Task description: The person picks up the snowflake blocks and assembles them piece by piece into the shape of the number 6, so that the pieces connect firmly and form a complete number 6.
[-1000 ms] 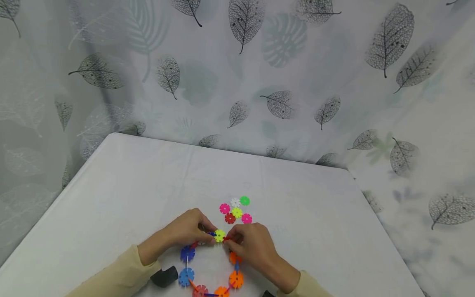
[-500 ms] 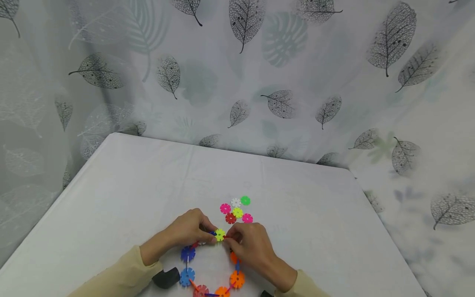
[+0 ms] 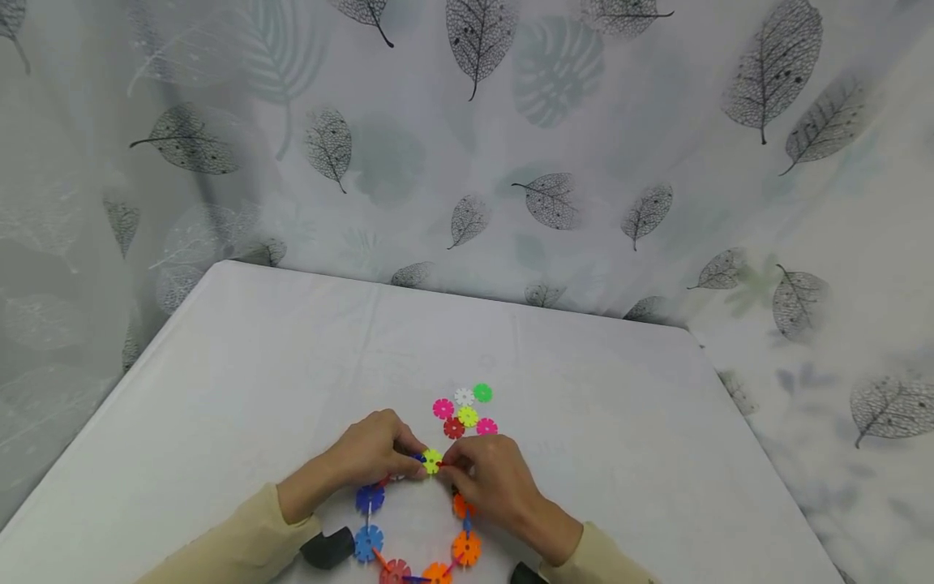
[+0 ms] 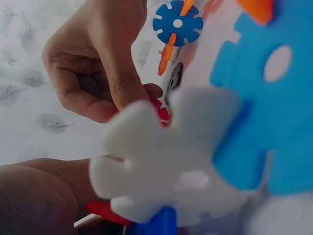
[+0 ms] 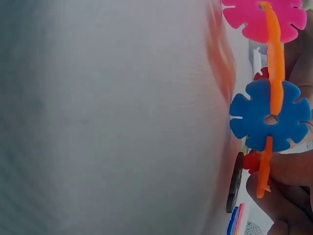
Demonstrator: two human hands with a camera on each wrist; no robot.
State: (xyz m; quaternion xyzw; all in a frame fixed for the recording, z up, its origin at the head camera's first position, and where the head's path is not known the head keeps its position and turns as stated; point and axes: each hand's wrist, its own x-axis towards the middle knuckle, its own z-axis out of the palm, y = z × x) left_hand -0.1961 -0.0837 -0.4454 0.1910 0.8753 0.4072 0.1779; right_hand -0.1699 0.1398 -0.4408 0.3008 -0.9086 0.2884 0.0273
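Note:
In the head view, a yellow notched plastic disc (image 3: 431, 461) stands between the two hands at the top of a ring of interlocked discs. My left hand (image 3: 368, 446) pinches a blue disc (image 3: 419, 458) at the yellow one's left edge. From the other side, my right hand (image 3: 496, 478) pinches a red disc (image 5: 251, 162) edge-on at the yellow one's right edge; how deep it sits in the slot is hidden. The ring carries on below through an orange disc (image 3: 465, 549) and a light blue disc (image 3: 368, 543). A blurred white disc (image 4: 146, 161) fills the left wrist view's foreground.
Beyond the hands lie several loose discs, among them a green disc (image 3: 482, 392), a white disc (image 3: 464, 397) and a dark red disc (image 3: 454, 427). A black object (image 3: 327, 548) sits by the left sleeve. The white table (image 3: 292, 349) meets a leaf-patterned curtain (image 3: 409, 186) behind.
Both hands keep their pinch on the discs around the yellow one. Hands and ring shift only very slightly in the head view.

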